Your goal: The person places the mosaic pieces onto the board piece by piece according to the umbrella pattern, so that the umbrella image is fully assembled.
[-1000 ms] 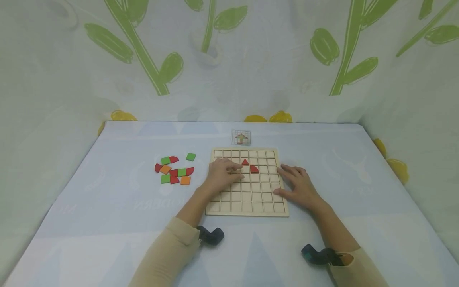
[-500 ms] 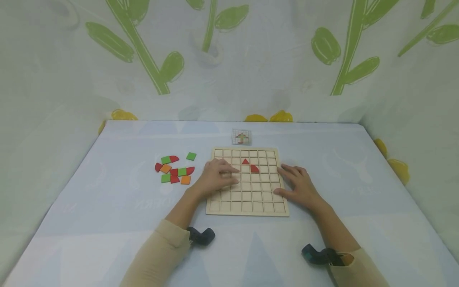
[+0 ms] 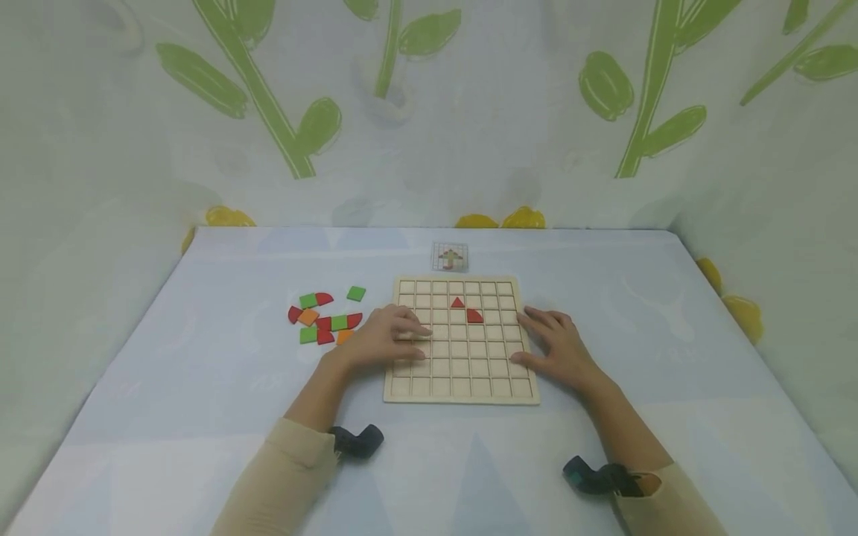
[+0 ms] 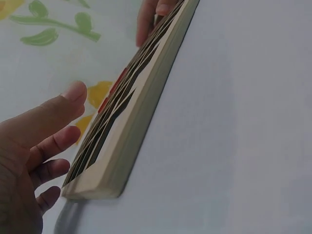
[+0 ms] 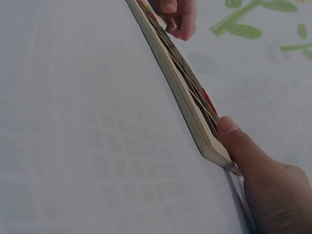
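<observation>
- The wooden grid board (image 3: 460, 368) lies flat in the middle of the table (image 3: 167, 387), between the hands.
- In its far half, a red triangle (image 3: 457, 303) sits in the middle column; a red quarter-round (image 3: 474, 316) lies one cell nearer and one to the right.
- The left hand (image 3: 378, 339) has drawn back leftward and nearer from the board's centre to its left part; fingers loose, thumb apart, no piece visible in it. Whether it touches the board I cannot tell.
- Both red pieces have stayed in their cells, so the placing there looks finished and that hand seems free.
- The right hand (image 3: 553, 346) has stayed at the right edge, fingers relaxed and spread, thumb against the board, likely steadying it.
- Left of the board lie loose tiles (image 3: 325, 323), red, green and orange; the left hand partly hides one orange square (image 3: 345, 336).
- A pattern card (image 3: 450, 257) lies just beyond the far edge.
</observation>
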`<state>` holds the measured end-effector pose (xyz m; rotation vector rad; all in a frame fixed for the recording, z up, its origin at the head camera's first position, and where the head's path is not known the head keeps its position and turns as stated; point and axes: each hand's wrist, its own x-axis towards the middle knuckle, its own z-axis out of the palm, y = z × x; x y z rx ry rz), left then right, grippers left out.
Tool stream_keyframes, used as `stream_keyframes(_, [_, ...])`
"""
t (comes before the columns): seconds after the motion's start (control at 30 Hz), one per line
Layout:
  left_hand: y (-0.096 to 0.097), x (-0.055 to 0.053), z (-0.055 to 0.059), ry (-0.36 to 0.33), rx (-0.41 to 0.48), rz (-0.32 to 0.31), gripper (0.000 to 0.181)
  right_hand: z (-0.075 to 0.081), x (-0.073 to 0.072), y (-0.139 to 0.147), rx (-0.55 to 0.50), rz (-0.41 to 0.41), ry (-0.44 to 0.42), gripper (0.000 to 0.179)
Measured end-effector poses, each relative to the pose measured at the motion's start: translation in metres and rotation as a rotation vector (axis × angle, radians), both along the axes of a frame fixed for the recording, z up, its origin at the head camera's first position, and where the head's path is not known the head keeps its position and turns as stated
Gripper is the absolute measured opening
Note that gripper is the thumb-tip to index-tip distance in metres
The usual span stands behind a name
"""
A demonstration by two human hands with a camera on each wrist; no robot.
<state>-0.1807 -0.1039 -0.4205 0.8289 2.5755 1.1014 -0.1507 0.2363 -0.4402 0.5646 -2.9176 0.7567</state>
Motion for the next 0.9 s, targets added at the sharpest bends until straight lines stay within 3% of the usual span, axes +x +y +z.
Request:
stream_keyframes(0.1, [-0.007, 0.000, 0.003, 0.014, 0.009, -0.020, 0.035, 0.001, 0.001, 0.000, -0.005, 0.001, -0.007, 0.073])
stream_keyframes(0.4, [-0.030, 0.002, 0.006, -0.001, 0.068, 0.044, 0.033, 0.002, 0.001, 0.000, -0.018, 0.002, -0.013, 0.073])
stream_keyframes(0.63, [-0.046, 0.003, 0.007, 0.003, 0.059, 0.052, 0.033, 0.000, 0.001, 0.000, -0.009, 0.001, -0.003, 0.073])
stream_keyframes(0.9, [-0.069, 0.005, 0.006, 0.002, 0.058, 0.166, 0.036, 0.001, 0.001, -0.001, -0.006, -0.010, -0.014, 0.073])
